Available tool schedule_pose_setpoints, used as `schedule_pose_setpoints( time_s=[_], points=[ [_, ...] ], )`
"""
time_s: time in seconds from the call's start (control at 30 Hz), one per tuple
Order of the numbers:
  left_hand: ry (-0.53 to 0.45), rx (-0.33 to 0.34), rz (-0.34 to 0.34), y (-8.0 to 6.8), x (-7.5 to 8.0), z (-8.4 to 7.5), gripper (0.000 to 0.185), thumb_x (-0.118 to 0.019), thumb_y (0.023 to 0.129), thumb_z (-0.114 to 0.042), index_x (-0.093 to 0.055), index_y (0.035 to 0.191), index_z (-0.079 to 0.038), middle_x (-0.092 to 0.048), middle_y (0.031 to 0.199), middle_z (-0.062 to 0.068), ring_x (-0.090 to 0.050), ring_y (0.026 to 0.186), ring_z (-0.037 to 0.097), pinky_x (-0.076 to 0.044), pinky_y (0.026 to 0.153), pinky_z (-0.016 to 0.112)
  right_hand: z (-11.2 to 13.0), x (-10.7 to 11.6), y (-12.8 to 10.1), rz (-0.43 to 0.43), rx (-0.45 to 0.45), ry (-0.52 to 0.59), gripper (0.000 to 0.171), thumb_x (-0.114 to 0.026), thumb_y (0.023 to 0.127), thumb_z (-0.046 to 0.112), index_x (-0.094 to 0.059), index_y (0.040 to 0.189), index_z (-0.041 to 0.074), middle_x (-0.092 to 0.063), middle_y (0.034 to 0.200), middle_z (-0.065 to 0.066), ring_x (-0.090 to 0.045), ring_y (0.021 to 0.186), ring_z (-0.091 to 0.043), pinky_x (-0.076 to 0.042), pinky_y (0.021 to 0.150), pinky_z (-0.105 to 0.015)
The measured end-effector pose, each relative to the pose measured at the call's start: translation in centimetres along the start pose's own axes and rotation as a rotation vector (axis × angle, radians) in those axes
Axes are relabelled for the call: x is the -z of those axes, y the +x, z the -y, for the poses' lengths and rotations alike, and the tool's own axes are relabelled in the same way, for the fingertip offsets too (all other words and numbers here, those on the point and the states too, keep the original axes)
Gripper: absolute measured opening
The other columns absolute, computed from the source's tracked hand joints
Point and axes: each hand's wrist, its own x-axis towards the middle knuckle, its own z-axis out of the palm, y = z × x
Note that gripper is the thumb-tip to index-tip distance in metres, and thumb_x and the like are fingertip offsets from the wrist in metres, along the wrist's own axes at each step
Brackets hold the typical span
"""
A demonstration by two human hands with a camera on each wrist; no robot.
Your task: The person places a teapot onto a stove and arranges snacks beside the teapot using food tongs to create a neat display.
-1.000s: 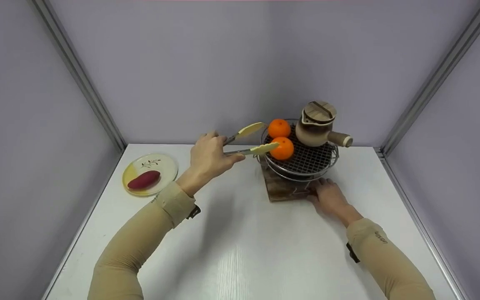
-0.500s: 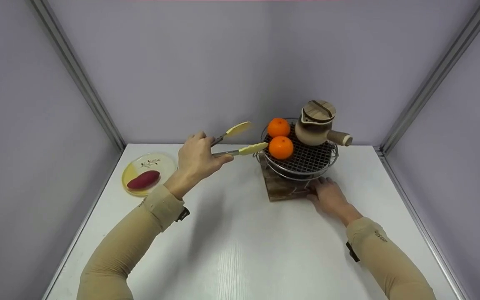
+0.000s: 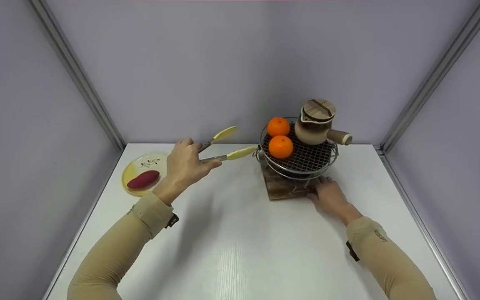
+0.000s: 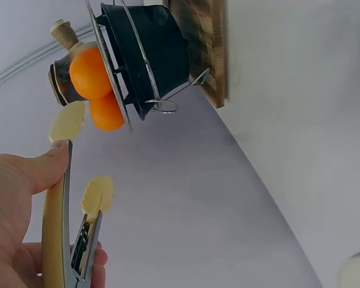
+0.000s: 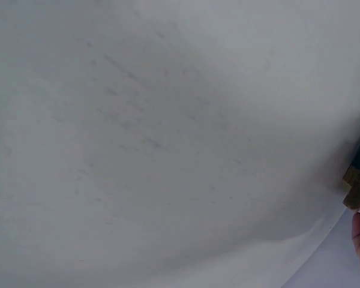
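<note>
While left hand (image 3: 186, 162) grips tongs (image 3: 223, 146), right hand (image 3: 329, 196) flat against wooden board (image 3: 279, 189), sleeve print unreadable.

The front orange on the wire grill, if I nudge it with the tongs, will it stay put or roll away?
The front orange is round and sits loose on the flat wire grill, so a nudge would probably roll it. The raised rim may stop it. The tongs in the left hand have smooth, flat tips, so it could slip from a light pinch.
</note>
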Motion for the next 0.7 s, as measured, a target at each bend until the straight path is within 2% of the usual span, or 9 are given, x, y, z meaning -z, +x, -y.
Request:
schedule_pose_setpoints(
  time_s=[0.17, 0.4, 0.7],
  points=[
    [-0.006, 0.024, -0.022, -0.5, -0.1, 1.2, 0.068, -0.094, 0.080, -0.061, -0.081, 0.114, -0.004, -0.070, 0.106, 0.015, -0.071, 0.101, 0.041, -0.057, 0.080, 0.058, 0.0, 0.0, 0.0, -0.011, 0.010, -0.010, 0.059, -0.082, 0.103, 0.027, -0.061, 0.145, -0.008, -0.069, 0.135, -0.034, -0.066, 0.122, -0.052, -0.055, 0.104, -0.066],
    [-0.012, 0.073, -0.012, -1.2, -0.5, 3.0, 0.068, -0.093, 0.081, -0.061, -0.081, 0.112, -0.002, -0.069, 0.103, 0.015, -0.066, 0.092, 0.036, -0.051, 0.075, 0.050, -0.2, -0.2, 0.1, -0.019, 0.023, -0.014, 0.056, -0.082, 0.102, 0.026, -0.063, 0.143, -0.007, -0.070, 0.136, -0.033, -0.066, 0.124, -0.051, -0.054, 0.107, -0.066],
    [-0.015, 0.105, -0.011, -1.6, -0.9, 4.0, 0.067, -0.094, 0.081, -0.062, -0.079, 0.108, -0.002, -0.067, 0.100, 0.014, -0.062, 0.089, 0.033, -0.047, 0.073, 0.045, -0.3, -0.3, 0.1, -0.011, 0.018, -0.010, 0.056, -0.081, 0.104, 0.027, -0.062, 0.144, -0.007, -0.069, 0.137, -0.032, -0.066, 0.124, -0.051, -0.054, 0.106, -0.065]
  ],
)
